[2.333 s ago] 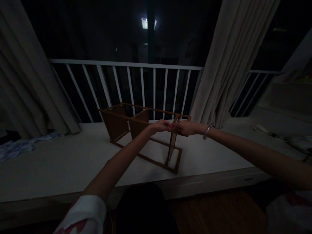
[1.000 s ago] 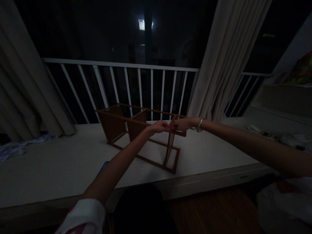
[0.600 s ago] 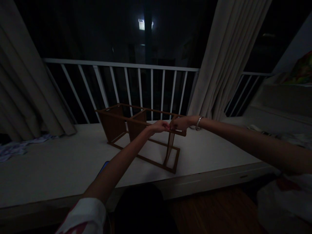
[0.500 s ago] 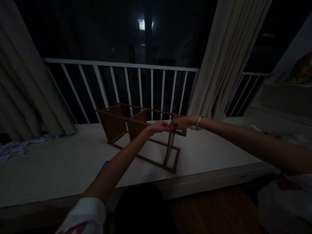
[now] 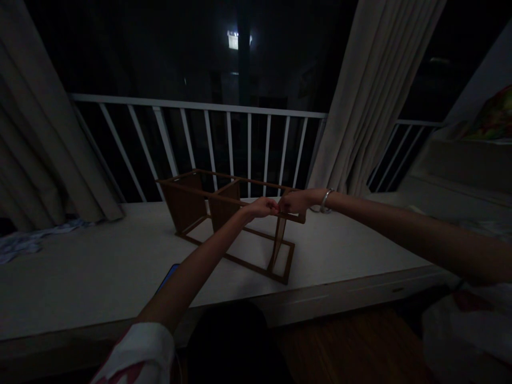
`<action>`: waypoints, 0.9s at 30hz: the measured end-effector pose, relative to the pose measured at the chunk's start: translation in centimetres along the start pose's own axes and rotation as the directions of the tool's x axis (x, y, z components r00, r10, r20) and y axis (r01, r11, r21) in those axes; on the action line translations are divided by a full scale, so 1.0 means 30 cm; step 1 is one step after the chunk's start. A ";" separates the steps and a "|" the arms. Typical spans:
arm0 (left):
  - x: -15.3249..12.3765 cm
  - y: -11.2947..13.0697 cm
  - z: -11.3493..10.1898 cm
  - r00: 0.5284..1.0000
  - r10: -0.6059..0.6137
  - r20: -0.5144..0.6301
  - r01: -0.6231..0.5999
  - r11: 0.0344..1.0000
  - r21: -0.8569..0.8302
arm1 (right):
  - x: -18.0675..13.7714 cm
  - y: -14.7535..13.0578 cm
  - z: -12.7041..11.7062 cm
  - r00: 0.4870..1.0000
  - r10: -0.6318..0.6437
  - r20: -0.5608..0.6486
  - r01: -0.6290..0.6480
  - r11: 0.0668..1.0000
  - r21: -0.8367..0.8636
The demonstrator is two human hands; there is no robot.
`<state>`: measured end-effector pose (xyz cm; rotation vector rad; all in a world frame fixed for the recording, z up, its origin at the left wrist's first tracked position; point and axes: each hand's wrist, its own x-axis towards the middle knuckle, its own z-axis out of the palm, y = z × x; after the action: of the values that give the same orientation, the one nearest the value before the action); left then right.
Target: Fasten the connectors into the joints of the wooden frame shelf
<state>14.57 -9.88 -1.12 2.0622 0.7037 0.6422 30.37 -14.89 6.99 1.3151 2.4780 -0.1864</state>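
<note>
A brown wooden shelf frame [image 5: 226,198] with flat panels lies on its side on the pale window ledge. My left hand [image 5: 262,207] is closed in a pinch at the frame's upper near rail, toward its right end. Right beside it, my right hand [image 5: 295,202], with a silver bangle on the wrist, has its fingers curled down at the same rail near the crosspiece. The fingertips of both hands meet there. Whatever small thing they pinch is too dark and small to make out.
The ledge [image 5: 100,272] runs along a white railing [image 5: 200,106] and a dark window. Curtains [image 5: 356,106] hang on both sides. A phone [image 5: 168,276] lies partly behind my left forearm, and patterned cloth [image 5: 24,245] is at the far left.
Both hands stay at the same spot on the rail, with only a very slight shift of the right hand and wrist. The shelf frame has not moved.
</note>
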 end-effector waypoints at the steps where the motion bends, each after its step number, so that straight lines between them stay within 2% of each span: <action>1: 0.000 0.000 -0.001 1.000 0.003 0.003 -0.003 1.000 0.008 | 0.003 0.003 0.000 1.000 -0.020 0.005 0.021 1.000 -0.014; 3: -0.002 0.002 -0.003 1.000 0.011 0.010 -0.012 1.000 0.017 | 0.007 0.006 0.002 0.999 -0.052 -0.006 0.052 0.998 -0.033; 11: -0.005 0.010 -0.002 1.000 0.015 0.001 -0.015 1.000 0.021 | 0.008 -0.012 0.003 1.000 0.009 -0.012 -0.009 1.000 -0.025; 19: 0.001 0.000 -0.003 1.000 0.019 -0.004 -0.019 1.000 0.015 | 0.009 -0.009 -0.001 1.000 0.013 0.006 -0.013 1.000 0.016; 24: 0.008 -0.008 0.000 1.000 0.009 0.001 -0.009 1.000 -0.018 | -0.006 -0.022 -0.008 0.999 0.011 0.036 -0.012 0.999 0.041; 27: 0.005 -0.004 0.001 1.000 0.013 0.002 -0.013 1.000 -0.016 | -0.010 -0.033 -0.013 0.997 0.029 0.066 -0.029 1.000 0.000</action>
<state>14.67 -9.73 -1.19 2.0535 0.6828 0.6513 29.62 -15.59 7.41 1.3227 2.4025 -0.2206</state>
